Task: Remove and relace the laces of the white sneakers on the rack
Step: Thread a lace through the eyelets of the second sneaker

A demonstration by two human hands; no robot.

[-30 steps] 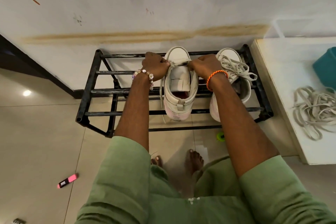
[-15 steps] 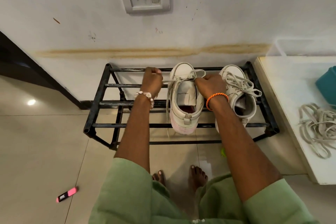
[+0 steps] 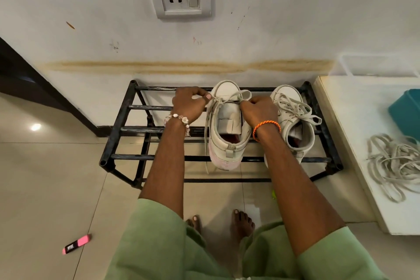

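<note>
My left hand [image 3: 189,104] pinches lace [image 3: 229,97] at left sneaker [image 3: 227,125] toe end; my right hand [image 3: 259,109] grips same lace on other side. Sneaker sits on black rack [image 3: 118,129], laced right sneaker [image 3: 293,118] beside it. Spare laces [image 3: 393,163] on white desk [image 3: 354,143].

Black rack [image 3: 118,130] carries two white sneakers [image 3: 227,129], [image 3: 293,120].
</note>
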